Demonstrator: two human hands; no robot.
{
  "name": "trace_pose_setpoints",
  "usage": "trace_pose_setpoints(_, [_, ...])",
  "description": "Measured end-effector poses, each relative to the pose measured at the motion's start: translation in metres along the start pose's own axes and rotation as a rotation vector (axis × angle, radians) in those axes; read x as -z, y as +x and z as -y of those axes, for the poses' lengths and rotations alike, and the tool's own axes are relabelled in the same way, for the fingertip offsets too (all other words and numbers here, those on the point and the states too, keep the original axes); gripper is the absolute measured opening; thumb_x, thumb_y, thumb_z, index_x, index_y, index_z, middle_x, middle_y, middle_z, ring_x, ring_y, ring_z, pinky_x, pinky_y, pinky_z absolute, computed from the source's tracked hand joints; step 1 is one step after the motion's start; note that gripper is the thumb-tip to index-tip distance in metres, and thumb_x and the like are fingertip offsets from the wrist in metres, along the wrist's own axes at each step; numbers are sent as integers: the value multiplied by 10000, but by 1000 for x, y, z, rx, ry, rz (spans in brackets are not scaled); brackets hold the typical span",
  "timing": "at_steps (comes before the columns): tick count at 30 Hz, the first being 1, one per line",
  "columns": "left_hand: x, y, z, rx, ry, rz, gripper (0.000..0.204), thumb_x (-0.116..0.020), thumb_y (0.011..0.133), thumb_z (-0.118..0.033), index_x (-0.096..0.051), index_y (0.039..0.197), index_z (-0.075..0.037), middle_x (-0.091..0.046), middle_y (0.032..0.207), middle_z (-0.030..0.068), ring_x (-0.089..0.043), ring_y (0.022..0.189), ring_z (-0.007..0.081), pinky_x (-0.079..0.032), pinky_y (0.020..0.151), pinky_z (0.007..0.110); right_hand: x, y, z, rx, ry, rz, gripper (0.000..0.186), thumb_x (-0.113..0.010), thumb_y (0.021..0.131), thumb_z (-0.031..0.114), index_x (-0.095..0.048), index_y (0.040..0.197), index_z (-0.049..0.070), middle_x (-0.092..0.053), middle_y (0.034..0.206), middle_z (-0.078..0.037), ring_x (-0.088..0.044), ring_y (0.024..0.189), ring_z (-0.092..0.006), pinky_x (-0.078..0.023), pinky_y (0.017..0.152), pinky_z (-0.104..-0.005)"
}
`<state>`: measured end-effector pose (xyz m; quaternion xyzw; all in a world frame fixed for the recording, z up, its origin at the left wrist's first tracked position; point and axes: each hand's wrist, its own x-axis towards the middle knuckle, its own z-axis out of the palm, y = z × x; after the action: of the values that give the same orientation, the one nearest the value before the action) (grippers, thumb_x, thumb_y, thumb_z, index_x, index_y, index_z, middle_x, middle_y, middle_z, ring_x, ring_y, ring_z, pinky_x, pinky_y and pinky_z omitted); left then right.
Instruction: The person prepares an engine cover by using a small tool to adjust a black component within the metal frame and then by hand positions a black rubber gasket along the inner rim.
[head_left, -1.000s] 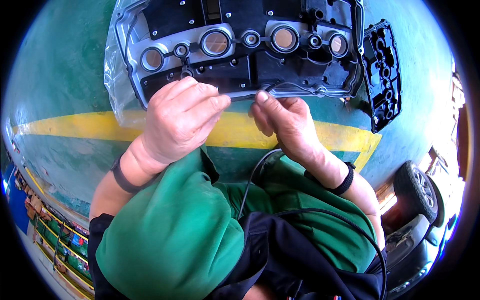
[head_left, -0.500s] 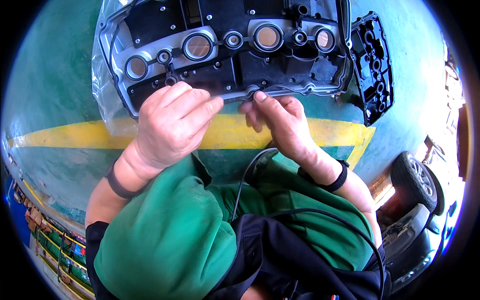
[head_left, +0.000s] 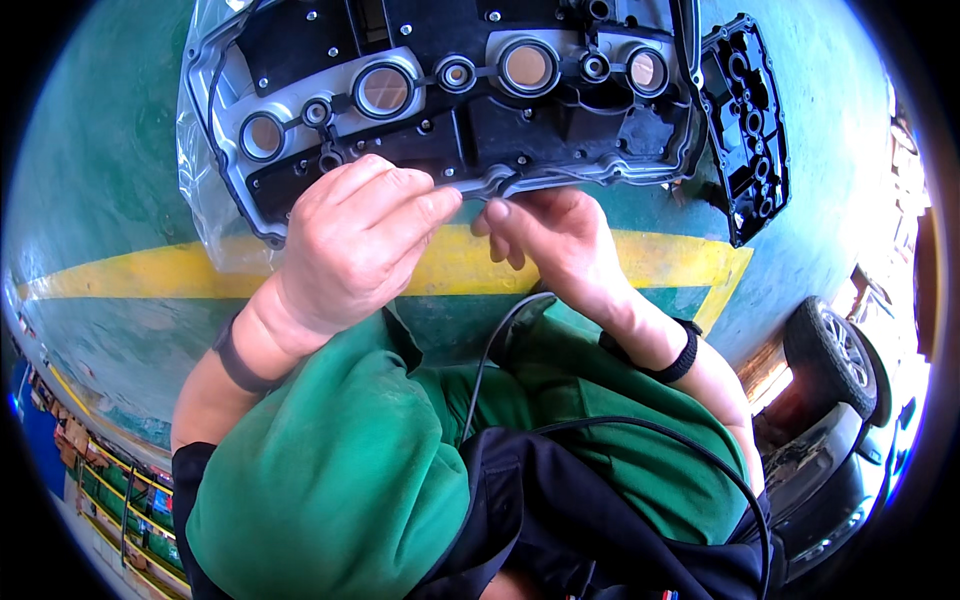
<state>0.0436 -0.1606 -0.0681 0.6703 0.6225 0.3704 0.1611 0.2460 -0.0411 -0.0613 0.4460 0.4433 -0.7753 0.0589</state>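
A large engine valve cover (head_left: 440, 150), black with silver-grey rim and ring-sealed round holes, lies in front of me. A thin black rubber gasket (head_left: 218, 150) runs along its left rim and shows again, partly raised, at the near edge. My left hand (head_left: 360, 240) is closed in a pinch over that near edge, its fingertips at the gasket; its thumb is hidden. Just to the right, my right hand (head_left: 565, 240) has curled fingers and a bent thumb at the same edge, gripping the gasket, though the contact is partly hidden.
Clear plastic sheeting (head_left: 200, 200) lies under the cover's left side. A narrower black cover (head_left: 750, 135) rests to the right. The green floor carries a yellow stripe (head_left: 150, 270). A cable (head_left: 640, 425) crosses my lap. Far right stands a car wheel (head_left: 835, 355); yellow-railed shelving (head_left: 120, 490) is lower left.
The valve cover has shifted slightly left and away from me. My right thumb has moved left and down off the rim, closer to my left fingertips, which have moved slightly right.
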Motion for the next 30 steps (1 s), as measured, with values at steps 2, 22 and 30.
trace_pose_setpoints(2, [7, 2, -4, 40, -9, 13, 316, -847, 696, 41, -747, 992, -5, -670, 893, 98, -647, 769, 271, -525, 667, 363, 4, -4, 0, 4, -26, -16, 317, -736, 1001, 281, -724, 1091, -24, -737, 926, -69, -658, 779, -122, -535, 712, -269])
trace_pose_setpoints(22, [27, -29, 5, 166, 64, -29, 260, -827, 733, 56, -719, 958, -19, -662, 915, 98, -633, 813, 270, -519, 720, 361, 3, 11, 21, 1132, -1295, -210, 306, -725, 733, 114, -745, 1039, 95, -680, 1038, -40, -629, 950, -240, -519, 811, -376])
trace_pose_setpoints(30, [26, -17, -3, 180, 8, -14, 250, -823, 700, 68, -727, 912, -22, -657, 874, 79, -614, 786, 265, -500, 702, 367, 12, 8, 33, 1085, -1383, -165, 280, -744, 768, 121, -746, 1047, 106, -693, 1057, -23, -617, 1066, -243, -486, 883, -398])
